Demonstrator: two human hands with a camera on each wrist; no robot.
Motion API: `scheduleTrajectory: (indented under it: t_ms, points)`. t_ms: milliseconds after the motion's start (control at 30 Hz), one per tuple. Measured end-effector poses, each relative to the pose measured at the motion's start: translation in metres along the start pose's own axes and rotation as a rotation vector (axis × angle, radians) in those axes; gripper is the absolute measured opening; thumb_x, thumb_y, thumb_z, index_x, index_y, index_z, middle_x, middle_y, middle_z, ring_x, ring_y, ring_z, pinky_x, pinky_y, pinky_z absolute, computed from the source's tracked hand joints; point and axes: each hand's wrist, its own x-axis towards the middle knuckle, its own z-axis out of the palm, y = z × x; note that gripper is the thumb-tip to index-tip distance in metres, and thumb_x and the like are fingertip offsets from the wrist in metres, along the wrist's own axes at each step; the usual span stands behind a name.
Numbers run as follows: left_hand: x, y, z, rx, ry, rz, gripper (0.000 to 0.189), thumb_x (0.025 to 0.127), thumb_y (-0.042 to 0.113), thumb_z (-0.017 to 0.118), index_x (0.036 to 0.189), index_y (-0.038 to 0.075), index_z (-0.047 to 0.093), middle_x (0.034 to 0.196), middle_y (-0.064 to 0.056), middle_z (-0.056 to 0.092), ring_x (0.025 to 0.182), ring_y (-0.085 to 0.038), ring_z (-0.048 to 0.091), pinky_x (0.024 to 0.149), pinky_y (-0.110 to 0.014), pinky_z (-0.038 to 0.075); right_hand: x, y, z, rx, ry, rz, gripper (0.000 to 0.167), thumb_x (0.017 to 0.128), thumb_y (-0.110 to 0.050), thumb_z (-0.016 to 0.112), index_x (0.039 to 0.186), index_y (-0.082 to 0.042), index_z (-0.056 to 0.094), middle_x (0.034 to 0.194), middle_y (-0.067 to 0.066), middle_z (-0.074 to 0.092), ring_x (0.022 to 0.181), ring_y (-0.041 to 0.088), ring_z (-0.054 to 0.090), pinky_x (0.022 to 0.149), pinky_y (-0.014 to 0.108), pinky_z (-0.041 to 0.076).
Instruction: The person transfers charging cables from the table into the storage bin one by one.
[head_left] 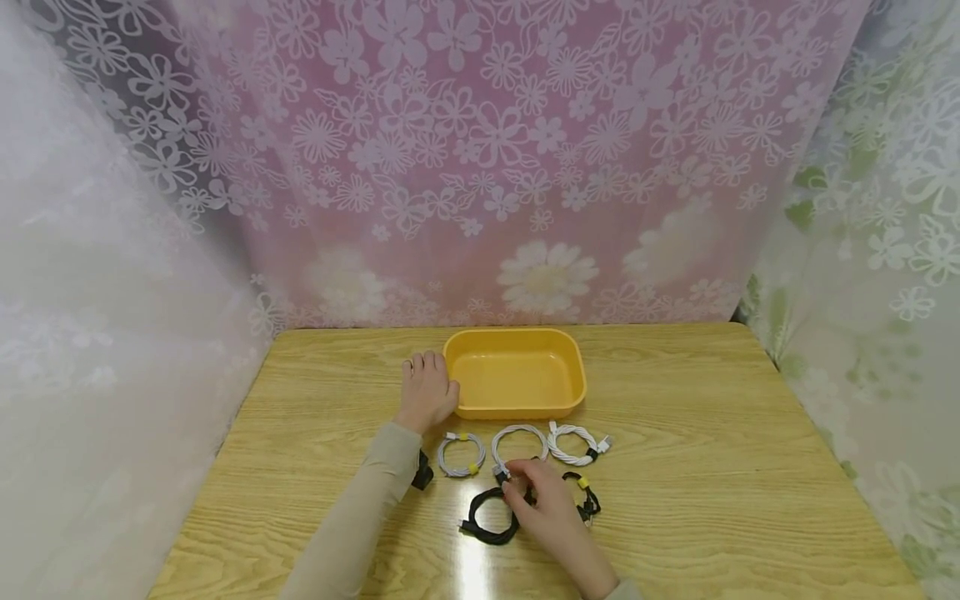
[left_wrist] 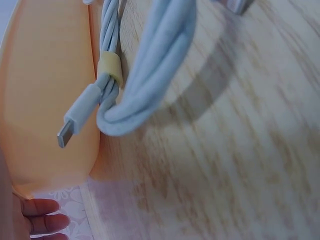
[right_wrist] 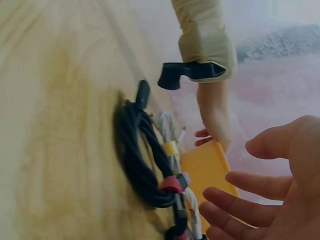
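My left hand (head_left: 426, 392) holds the left end of a yellow plastic tub (head_left: 517, 414), its thumb over the rim and its fingers along the outer side. Those fingers (left_wrist: 47, 222) show past the tub's end in the left wrist view. Over the coiled cables my right hand (head_left: 546, 504) hovers, fingers (right_wrist: 260, 185) spread with nothing between them. It partly hides a white cable coil (head_left: 519, 428) and a black cable coil (head_left: 489, 540). In the right wrist view a red tie (right_wrist: 171, 184) wraps a dark coil (right_wrist: 131, 150).
A grey-white coil (head_left: 441, 457) with yellow ties lies left of the middle one. To the right are a twisted white coil (head_left: 570, 460) and a small black coil (head_left: 595, 502) with a yellow tie. The wooden table (head_left: 697, 450) backs onto a floral curtain (head_left: 480, 167).
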Motion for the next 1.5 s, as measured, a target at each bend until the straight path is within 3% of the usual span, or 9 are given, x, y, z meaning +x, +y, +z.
scheduleTrajectory:
  t_ms: [300,500,733,867,1033,1200,1500]
  points:
    - [0.0,0.0,0.0,-0.008,-0.001,-0.002,0.026,0.098,0.023,0.042,0.107,0.0,0.05,0.108,-0.018,0.046,0.102,-0.037,0.038,0.088,-0.047,0.027,-0.006,-0.001,0.007,-0.071,-0.052,0.043,0.015,0.088,-0.012,0.071,0.103,-0.007,0.07,0.094,0.0,0.065,0.086,0.019,0.06,0.076,0.033,0.048]
    - [0.0,-0.001,0.001,-0.005,0.019,0.001,0.028,0.097,0.023,0.043,0.109,-0.001,0.051,0.111,-0.019,0.048,0.105,-0.038,0.04,0.09,-0.049,0.028,-0.008,0.004,0.013,-0.153,-0.031,0.02,0.019,0.083,-0.012,0.074,0.102,-0.008,0.071,0.101,-0.001,0.066,0.095,0.019,0.062,0.083,0.042,0.049]
    - [0.0,-0.001,0.002,-0.023,0.031,0.003,0.027,0.097,0.022,0.045,0.109,-0.001,0.051,0.11,-0.019,0.049,0.103,-0.038,0.041,0.09,-0.05,0.028,-0.006,0.011,0.02,-0.246,0.012,-0.04,0.028,0.074,-0.011,0.08,0.101,-0.009,0.072,0.096,0.0,0.064,0.089,0.019,0.061,0.077,0.045,0.047]
    - [0.001,-0.002,0.002,-0.03,0.032,0.002,0.024,0.097,0.021,0.044,0.106,0.0,0.05,0.109,-0.019,0.048,0.1,-0.037,0.041,0.09,-0.05,0.027,-0.006,0.015,0.024,-0.284,0.024,-0.056,0.034,0.068,-0.008,0.084,0.1,-0.012,0.072,0.099,0.001,0.065,0.095,0.023,0.062,0.08,0.049,0.045]
    - [0.001,-0.003,0.004,-0.034,0.033,0.002,0.025,0.096,0.021,0.043,0.106,-0.001,0.05,0.108,-0.019,0.048,0.1,-0.037,0.04,0.089,-0.051,0.026,-0.004,0.015,0.027,-0.319,0.063,-0.082,0.036,0.061,-0.002,0.084,0.093,-0.013,0.071,0.091,-0.002,0.065,0.088,0.019,0.061,0.074,0.043,0.043]
    - [0.001,-0.002,0.004,-0.037,0.039,0.003,0.026,0.096,0.021,0.044,0.108,-0.002,0.051,0.108,-0.019,0.049,0.1,-0.038,0.041,0.09,-0.051,0.027,-0.002,0.015,0.028,-0.301,0.079,-0.065,0.032,0.062,0.001,0.081,0.087,-0.016,0.07,0.078,-0.007,0.063,0.076,0.01,0.056,0.071,0.036,0.038]
    - [0.001,-0.002,0.005,-0.041,0.035,0.004,0.028,0.096,0.021,0.043,0.11,-0.002,0.05,0.11,-0.019,0.048,0.101,-0.038,0.04,0.091,-0.051,0.026,-0.002,0.014,0.027,-0.246,0.078,-0.005,0.031,0.062,0.001,0.082,0.085,-0.017,0.07,0.078,-0.008,0.061,0.077,0.01,0.056,0.075,0.039,0.039]
